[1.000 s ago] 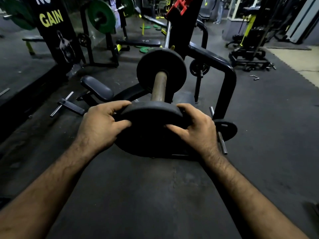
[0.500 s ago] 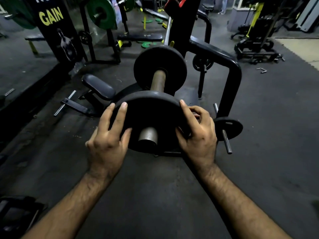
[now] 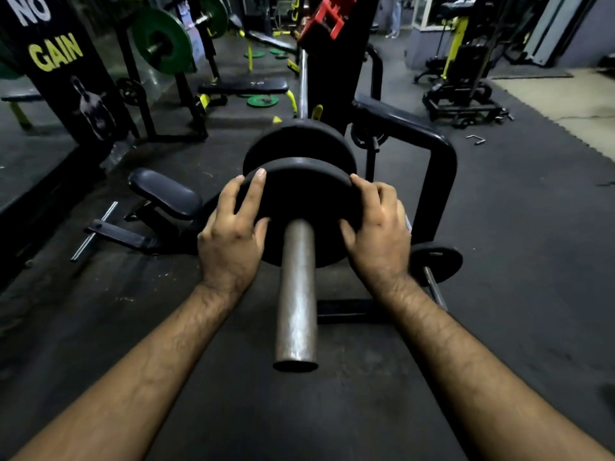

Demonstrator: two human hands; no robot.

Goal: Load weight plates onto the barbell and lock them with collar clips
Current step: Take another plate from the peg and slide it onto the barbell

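Observation:
A grey steel barbell sleeve points straight toward me, its open end near the frame's centre. A black weight plate sits on the sleeve, a short way in front of a second black plate farther along the bar. My left hand presses flat on the near plate's left face, fingers spread over its rim. On the plate's right edge my right hand grips, with the thumb on the face. No collar clip is visible.
A black rack frame bends around the right side. A small black plate on a short peg stands by my right wrist. A padded seat is at left. Green plates hang on a far rack.
The near plate has slid along the sleeve away from me toward the far plate, so much more bare sleeve shows. Both hands moved forward with it.

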